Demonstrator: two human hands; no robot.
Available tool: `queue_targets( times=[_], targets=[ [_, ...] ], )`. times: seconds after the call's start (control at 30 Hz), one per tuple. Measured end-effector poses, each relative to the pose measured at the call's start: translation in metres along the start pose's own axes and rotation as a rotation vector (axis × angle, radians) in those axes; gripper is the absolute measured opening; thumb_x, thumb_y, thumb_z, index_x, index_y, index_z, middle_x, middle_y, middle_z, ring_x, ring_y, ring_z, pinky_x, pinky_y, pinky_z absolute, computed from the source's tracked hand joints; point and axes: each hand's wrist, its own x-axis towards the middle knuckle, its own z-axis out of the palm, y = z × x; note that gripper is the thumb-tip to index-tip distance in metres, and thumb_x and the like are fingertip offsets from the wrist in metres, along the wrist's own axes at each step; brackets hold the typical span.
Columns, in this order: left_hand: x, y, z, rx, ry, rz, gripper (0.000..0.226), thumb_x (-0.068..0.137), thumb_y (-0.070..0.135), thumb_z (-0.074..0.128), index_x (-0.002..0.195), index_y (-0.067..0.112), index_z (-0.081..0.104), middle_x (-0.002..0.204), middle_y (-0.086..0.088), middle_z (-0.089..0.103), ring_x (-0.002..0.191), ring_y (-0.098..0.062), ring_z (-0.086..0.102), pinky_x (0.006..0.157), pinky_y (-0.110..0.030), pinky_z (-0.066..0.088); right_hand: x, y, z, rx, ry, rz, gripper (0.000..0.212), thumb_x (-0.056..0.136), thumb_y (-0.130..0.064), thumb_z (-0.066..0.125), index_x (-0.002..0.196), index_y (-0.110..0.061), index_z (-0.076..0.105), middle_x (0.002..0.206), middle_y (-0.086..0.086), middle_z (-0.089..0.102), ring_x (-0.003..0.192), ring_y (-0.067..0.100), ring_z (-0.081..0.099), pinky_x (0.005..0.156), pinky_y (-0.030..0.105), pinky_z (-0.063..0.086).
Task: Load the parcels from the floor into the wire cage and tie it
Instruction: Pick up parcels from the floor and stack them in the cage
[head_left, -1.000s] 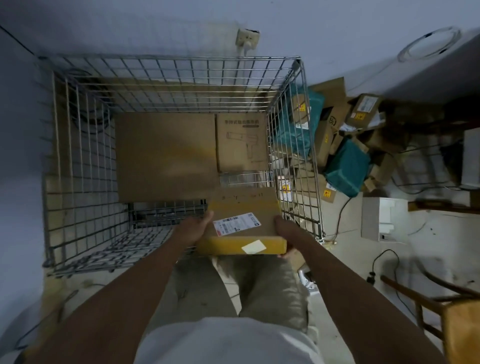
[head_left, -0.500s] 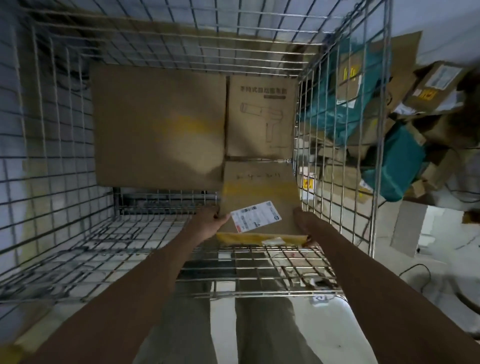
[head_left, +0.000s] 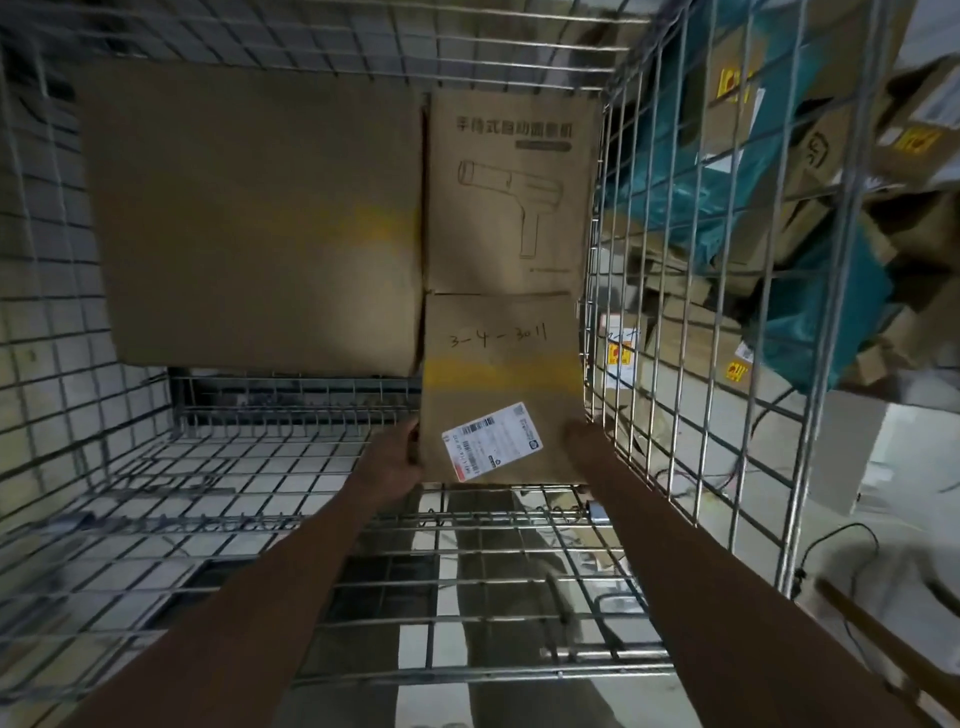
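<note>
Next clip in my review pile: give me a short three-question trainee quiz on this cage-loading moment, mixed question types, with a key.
1. True or false: the labelled parcel is held with the left hand alone.
2. Which wall of the wire cage is this parcel nearest? A) left B) right
3. Fill in: the box with the tool drawing lies directly ___ the held parcel, further from the person.

Key: 1 false, the right hand holds its other side; 2 B; 3 beyond.

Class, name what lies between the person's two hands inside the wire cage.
In the head view, the labelled parcel lies between left hand and right hand.
</note>
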Motion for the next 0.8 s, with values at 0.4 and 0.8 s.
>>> queue_targets(
  times=[0.4,0.8],
  targets=[
    [0.015,-0.018,0.000,0.099,-0.003,0.031,0.086,0.085,0.027,0.076,0.155,0.046,0.030,0.137,0.005,0.064,0.118,-0.021,0.064,0.098,-0.045,0.056,0.013,0.005,0.020,-0.161,0.164,-0.129,0.052,0.105,-0.051,0.024,0.134,-0.009,0.037,0.129,0.028,0.059,0.115,0.049,0.060,0.097,0.058,0.048],
    [0.027,-0.028,0.012,0.047,0.002,0.050,0.082,0.095,0.012,0.068,0.159,0.041,0.025,0.145,0.004,0.057,0.113,-0.014,0.062,0.091,-0.039,0.058,0.031,-0.003,0.015,-0.020,0.093,-0.161,0.056,0.111,-0.031,0.028,0.137,0.016,0.043,0.139,0.039,0.049,0.130,0.048,0.050,0.103,0.042,0.040]
  ],
)
